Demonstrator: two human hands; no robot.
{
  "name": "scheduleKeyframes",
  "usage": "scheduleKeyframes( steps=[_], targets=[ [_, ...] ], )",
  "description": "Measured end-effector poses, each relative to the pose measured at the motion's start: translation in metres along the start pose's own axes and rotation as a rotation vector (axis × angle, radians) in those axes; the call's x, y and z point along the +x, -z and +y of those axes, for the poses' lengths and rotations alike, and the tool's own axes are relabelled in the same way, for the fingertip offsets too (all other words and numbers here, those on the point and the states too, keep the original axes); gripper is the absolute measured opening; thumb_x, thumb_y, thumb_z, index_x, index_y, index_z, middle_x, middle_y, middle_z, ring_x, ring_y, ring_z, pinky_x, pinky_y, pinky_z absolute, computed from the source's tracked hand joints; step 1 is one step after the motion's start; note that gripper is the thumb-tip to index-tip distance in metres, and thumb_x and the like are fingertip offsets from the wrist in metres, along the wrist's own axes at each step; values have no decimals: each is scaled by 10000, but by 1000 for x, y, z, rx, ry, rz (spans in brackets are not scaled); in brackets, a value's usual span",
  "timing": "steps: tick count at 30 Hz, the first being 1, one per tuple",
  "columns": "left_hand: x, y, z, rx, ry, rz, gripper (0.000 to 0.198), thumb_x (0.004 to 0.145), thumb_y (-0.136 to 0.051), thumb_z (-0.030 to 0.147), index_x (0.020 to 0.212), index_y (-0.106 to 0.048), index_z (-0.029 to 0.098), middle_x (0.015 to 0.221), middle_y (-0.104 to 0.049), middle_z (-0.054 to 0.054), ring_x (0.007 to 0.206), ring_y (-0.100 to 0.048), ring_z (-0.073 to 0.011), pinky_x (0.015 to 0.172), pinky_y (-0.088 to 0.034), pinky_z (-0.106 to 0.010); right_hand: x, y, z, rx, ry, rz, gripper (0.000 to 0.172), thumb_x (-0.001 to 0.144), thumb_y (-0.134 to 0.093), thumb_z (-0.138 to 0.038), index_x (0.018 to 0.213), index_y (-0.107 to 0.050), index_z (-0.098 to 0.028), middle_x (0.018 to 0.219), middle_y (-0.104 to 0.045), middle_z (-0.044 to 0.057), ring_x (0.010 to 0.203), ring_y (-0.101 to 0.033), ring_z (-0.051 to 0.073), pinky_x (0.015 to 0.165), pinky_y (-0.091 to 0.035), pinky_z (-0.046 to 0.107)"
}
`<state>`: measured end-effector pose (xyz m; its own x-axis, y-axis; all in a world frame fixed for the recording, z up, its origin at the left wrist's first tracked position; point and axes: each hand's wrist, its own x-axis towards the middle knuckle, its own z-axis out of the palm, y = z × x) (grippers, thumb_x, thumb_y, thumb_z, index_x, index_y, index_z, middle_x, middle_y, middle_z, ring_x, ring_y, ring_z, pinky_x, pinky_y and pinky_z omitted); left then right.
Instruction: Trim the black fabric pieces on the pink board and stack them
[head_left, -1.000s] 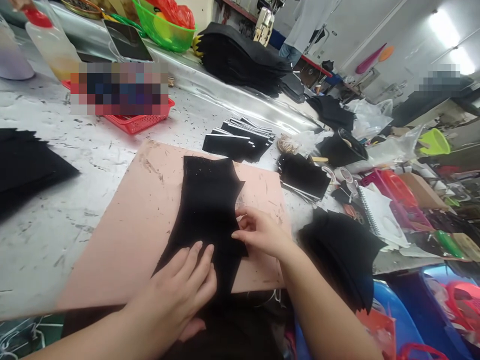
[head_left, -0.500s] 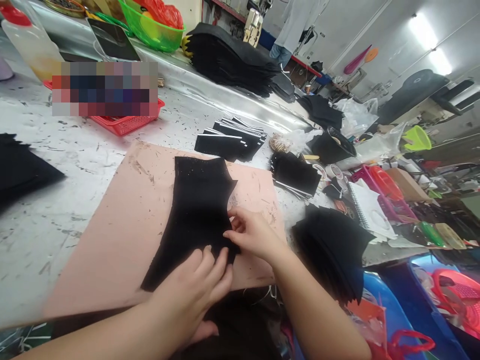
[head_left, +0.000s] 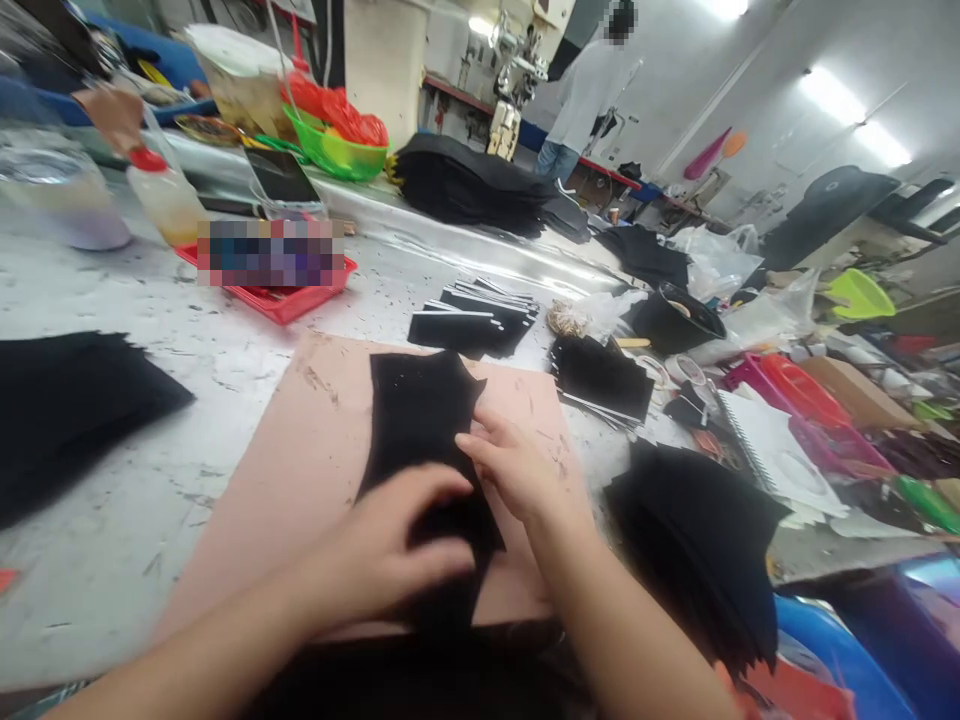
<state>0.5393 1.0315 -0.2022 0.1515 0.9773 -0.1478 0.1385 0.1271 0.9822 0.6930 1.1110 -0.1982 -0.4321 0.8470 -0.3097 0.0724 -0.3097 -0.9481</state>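
A black cut fabric piece (head_left: 416, 420) lies on a pinkish board (head_left: 262, 490), its lower part reaching toward the board's near edge. My right hand (head_left: 514, 465) is at the piece's right edge, thumb and forefinger closed on that edge. Over the lower half of the piece is my left hand (head_left: 405, 540), slightly blurred, its thumb and fingers apart in a curve with nothing between them. It hides part of the fabric, and I cannot tell whether it touches it.
Stacks of black pieces lie left (head_left: 82, 420) and right (head_left: 697, 540) of the board. White-edged black strips (head_left: 472, 325) and another such pile (head_left: 600, 380) sit beyond it. A red basket (head_left: 285, 305) stands back left. A person (head_left: 581, 100) stands in the background.
My left hand has lifted from lying across the lower fabric and its thumb has swung up, apart from the fingers. My right hand stays at the right edge. The view has tilted upward.
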Motion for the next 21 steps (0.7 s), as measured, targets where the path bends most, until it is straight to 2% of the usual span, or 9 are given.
scheduleKeyframes(
  steps=[2, 3, 4, 7, 9, 12, 14, 17, 21],
  targets=[
    [5, 18, 3, -389, 140, 425, 324, 680, -690, 361, 950, -559, 239, 944, -633, -1, 901, -592, -181, 811, -465, -293, -1, -9, -9, 167, -13, -78, 516, 633, -648, -280, 1138, -547, -252, 825, -655, -4, 641, -582, 163, 595, -451, 284],
    [5, 25, 4, -493, 173, 568, 282, 726, -638, 341, 958, -517, 236, 932, -623, -1, 887, -603, -166, 780, -479, -276, -2, -14, -15, 203, 0, -98, 525, 620, -638, -266, 1138, -553, -271, 857, -663, -5, 679, -598, 180, 622, -461, 298],
    [4, 31, 4, -541, 193, 646, 260, 760, -590, 322, 978, -481, 232, 924, -621, -9, 867, -617, -161, 742, -495, -270, -4, -19, -20, 205, 28, -115, 510, 613, -623, -266, 1119, -569, -289, 868, -668, -8, 718, -609, 199, 650, -469, 314],
    [-3, 40, 4, -595, 231, 674, 308, 750, -596, 305, 1012, -482, 191, 859, -650, -58, 791, -659, -200, 648, -533, -292, -7, -32, -29, 70, 154, -182, 398, 634, -578, -302, 1029, -623, -326, 790, -667, -16, 742, -621, 234, 664, -485, 337],
    [-8, 44, 4, -603, 225, 681, 456, 728, -635, 318, 1131, -471, 181, 877, -674, -78, 782, -673, -223, 640, -548, -313, -2, -40, -27, -32, 236, -226, 359, 654, -573, -306, 1006, -634, -335, 734, -659, -16, 699, -626, 236, 628, -494, 333],
    [-16, 65, 8, -550, 143, 774, 708, 711, -634, 237, 1335, -300, 268, 938, -683, -35, 844, -671, -198, 695, -547, -296, 11, -47, -15, -158, 265, -248, 411, 695, -569, -288, 1103, -593, -327, 797, -682, 9, 721, -642, 243, 611, -514, 342],
    [-25, 93, 14, -458, 62, 897, 735, 718, -602, 202, 1354, -259, 337, 984, -666, 11, 893, -651, -162, 739, -532, -263, 17, -47, -7, -244, 252, -218, 451, 739, -563, -317, 1189, -535, -304, 943, -688, 44, 777, -647, 245, 634, -531, 362],
    [-52, 151, 24, -267, 6, 1135, 632, 771, -562, 266, 1333, -289, 367, 1127, -597, 44, 914, -616, -129, 729, -515, -221, 12, -34, 1, -368, 249, -80, 481, 772, -547, -440, 1226, -506, -285, 1093, -655, 83, 788, -646, 223, 673, -546, 377],
    [-100, 228, 27, 43, 97, 1371, 647, 844, -503, 411, 1380, -179, 252, 1260, -492, 8, 941, -564, -133, 704, -508, -208, -9, -3, 15, -468, 182, 43, 486, 712, -588, -529, 1140, -591, -301, 1082, -669, 82, 796, -653, 224, 705, -557, 351]
  ],
)
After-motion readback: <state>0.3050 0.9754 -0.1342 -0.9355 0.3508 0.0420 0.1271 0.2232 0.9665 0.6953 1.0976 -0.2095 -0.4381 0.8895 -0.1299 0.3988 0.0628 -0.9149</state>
